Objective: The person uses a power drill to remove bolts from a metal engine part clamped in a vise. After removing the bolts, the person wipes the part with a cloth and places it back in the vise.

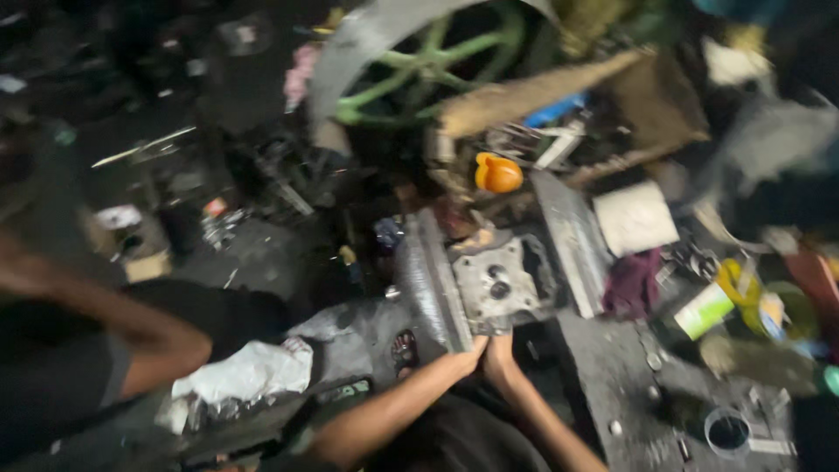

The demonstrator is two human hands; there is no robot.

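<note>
The dark, greasy workbench (603, 385) carried a grey metal engine part (494, 284). Directly on it also lay a maroon rag (631, 284), small bolts (654, 360) and a round container (727, 431).

The metal engine part (498, 284) lies in the middle, between two upright plates (572, 240); both hands, left hand (468, 357) and right hand (500, 354), meet at its near edge, touching it; a cup (498, 173) sits behind it, and the wheel (433, 57) farther back still; a rag (631, 284) lies just right of the plates; a crumpled cloth (249, 371) lies to the near left (beside another person's arm (105, 319)); a small round tin (727, 433) stands at the near right.
</note>
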